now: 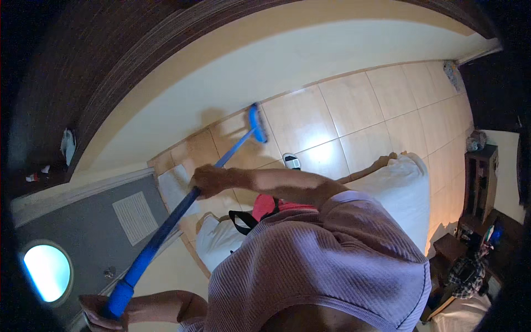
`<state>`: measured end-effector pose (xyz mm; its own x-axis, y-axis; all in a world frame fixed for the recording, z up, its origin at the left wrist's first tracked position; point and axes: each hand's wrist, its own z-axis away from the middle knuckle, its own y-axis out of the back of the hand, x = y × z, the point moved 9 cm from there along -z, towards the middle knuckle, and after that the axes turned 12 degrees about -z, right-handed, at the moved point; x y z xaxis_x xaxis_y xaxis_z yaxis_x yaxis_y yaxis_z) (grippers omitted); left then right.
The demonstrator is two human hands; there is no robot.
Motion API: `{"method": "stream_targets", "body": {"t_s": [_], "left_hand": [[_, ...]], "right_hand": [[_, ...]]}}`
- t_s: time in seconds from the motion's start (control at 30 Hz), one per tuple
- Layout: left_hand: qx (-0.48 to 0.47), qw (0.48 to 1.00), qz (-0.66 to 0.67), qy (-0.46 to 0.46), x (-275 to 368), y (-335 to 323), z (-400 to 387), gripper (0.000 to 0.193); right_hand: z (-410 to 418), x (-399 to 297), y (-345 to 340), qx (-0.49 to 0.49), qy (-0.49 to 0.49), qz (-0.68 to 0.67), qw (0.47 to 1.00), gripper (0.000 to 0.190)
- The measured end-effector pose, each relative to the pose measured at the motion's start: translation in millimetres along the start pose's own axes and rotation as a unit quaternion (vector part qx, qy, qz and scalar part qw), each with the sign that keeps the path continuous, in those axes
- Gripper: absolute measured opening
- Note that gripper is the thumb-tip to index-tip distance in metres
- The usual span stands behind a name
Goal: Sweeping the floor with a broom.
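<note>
A blue-handled broom slants across the view from lower left to the wall's foot. Its blue broom head (259, 124) is at the tiled floor beside the skirting, bristles facing right. Around the upper part of the blue pole (159, 234), near its end at the lower left, my left hand (101, 317) is closed. Farther down the pole, my right hand (209, 180) grips it where the dark blue section meets the lighter one. The right forearm passes across in front of my torso. A black and white slipper (291, 161) lies on the tiles right of the broom head.
A grey door (91, 216) with a round window and louvred vent stands left. A pale mat (176, 182) lies before it. Dark wooden shelving (120, 66) overhangs the cream wall (232, 79). Wooden furniture (481, 178) lines the right, with plaid cloth (466, 274) below.
</note>
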<state>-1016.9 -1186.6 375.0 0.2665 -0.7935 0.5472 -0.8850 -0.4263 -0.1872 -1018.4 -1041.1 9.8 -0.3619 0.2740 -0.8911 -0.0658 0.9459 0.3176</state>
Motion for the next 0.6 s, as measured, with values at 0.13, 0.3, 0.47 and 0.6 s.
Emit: {"method": "stream_targets", "body": {"t_s": [0.13, 0.3, 0.47, 0.6], "left_hand": [[-0.102, 0.954, -0.282, -0.008, -39, -72, 15, 0.011], [-0.014, 0.960, -0.278, 0.014, -35, -31, 56, 0.005], [0.108, 0.961, -0.208, 0.149, -83, 17, 123, 0.012], [0.117, 0.968, -0.080, 0.205, -135, 14, 146, 0.014]], "right_hand": [[-3, 25, -42, 0.018, 0.005, -0.011, 1.000, 0.019], [35, 32, -46, -0.041, -0.070, 0.025, 0.996, 0.017], [128, 57, 29, 0.090, -0.077, 0.100, 0.988, 0.012], [158, 76, 54, 0.110, -0.199, 0.125, 0.966, 0.016]]}}
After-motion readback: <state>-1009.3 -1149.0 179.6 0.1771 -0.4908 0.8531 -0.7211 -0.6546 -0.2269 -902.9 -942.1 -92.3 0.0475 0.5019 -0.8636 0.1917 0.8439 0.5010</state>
